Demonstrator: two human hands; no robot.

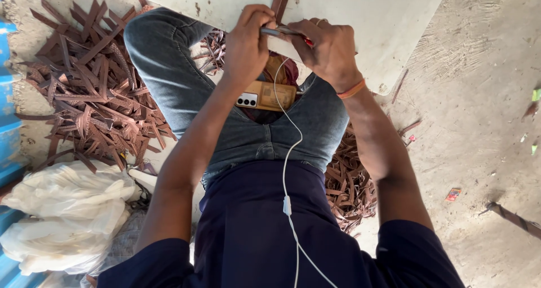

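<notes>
1. Dusty concrete floor (pixel 479 96); brown strip scraps (pixel 90 96) piled at left, white bags (pixel 62 209) near.
2. White board (pixel 360 17) rests over the knees.
3. Left hand (pixel 248 43) & right hand (pixel 327 48) both clamped on a thin metal tool (pixel 282 31) w/ red bit, at board's near edge.

A single head-worn camera looks steeply down, close over the person's lap, onto the sandy concrete floor (pixel 484 124).

Rough floor workshop: heaps of brown leather strips (pixel 96 91), white cutting board (pixel 360 17), bare concrete.
</notes>
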